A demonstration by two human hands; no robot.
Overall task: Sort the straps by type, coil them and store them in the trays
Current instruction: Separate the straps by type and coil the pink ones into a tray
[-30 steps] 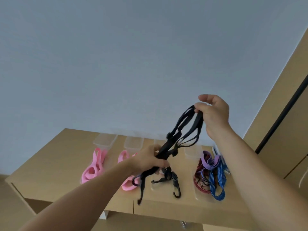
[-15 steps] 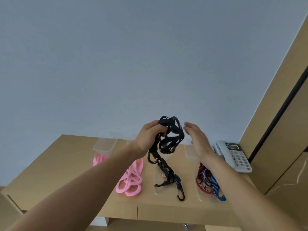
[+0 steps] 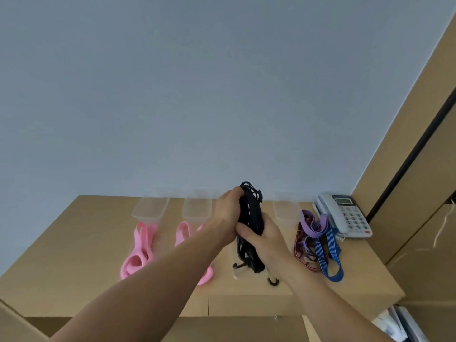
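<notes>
- The black strap (image 3: 251,211), bunched into a bundle, is held above the tabletop (image 3: 74,243) between both hands.
- The left hand (image 3: 228,213) has its fingers (image 3: 235,193) curled round the bundle's top.
- The right hand (image 3: 265,239) clamps the bundle's lower part, with its thumb across the front.
- The strap's ends hang below.

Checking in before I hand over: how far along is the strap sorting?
Sorting looks partly done: pink straps lie in two piles and the purple, red and blue straps in one, in front of the clear trays. In hand: left hand and right hand grip a bundled black strap above the desk. Left: the trays appear to hold nothing, so the piles need coiling and storing.
</notes>
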